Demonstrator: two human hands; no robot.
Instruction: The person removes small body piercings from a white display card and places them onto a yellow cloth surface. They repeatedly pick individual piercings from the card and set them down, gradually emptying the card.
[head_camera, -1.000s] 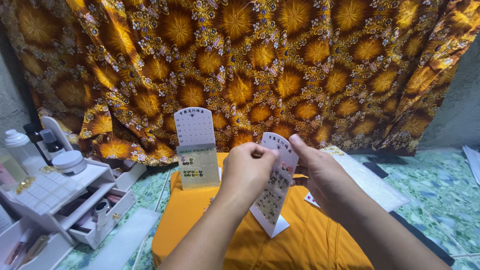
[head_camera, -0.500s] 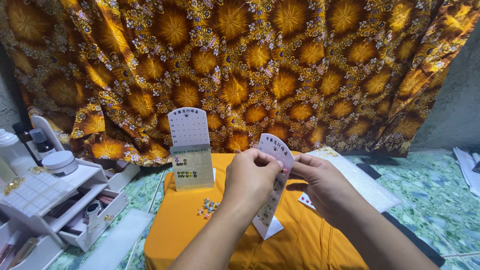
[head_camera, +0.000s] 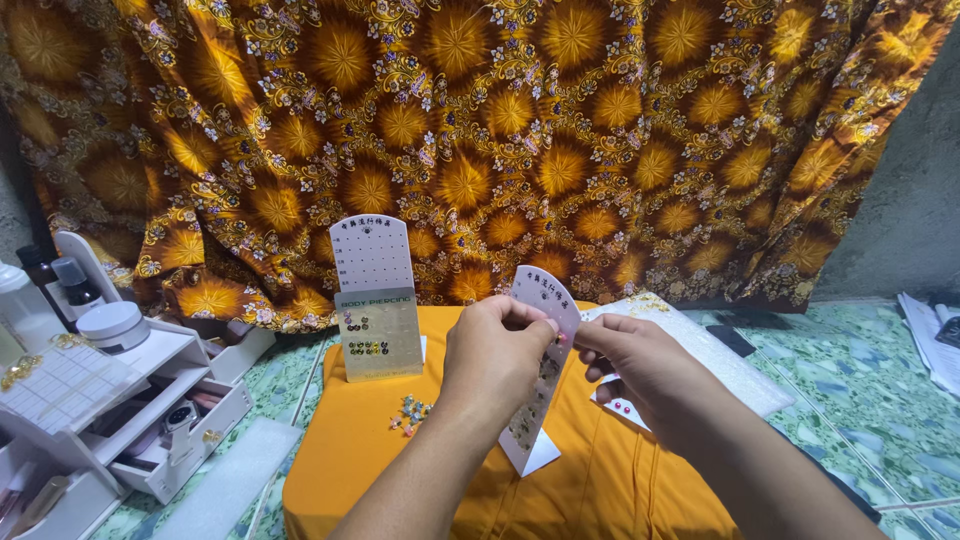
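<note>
A single head-worn camera looks forward and slightly down from the person's own position, close over both forearms. It faces the patterned orange-brown curtain (head_camera: 560, 130), with the orange-draped bench (head_camera: 620, 480) filling the near lower frame.

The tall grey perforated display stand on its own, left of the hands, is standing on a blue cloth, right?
Not quite. The tall grey perforated display stand left of the hands stands on an orange cloth, not a blue one, as the head view shows.
</note>
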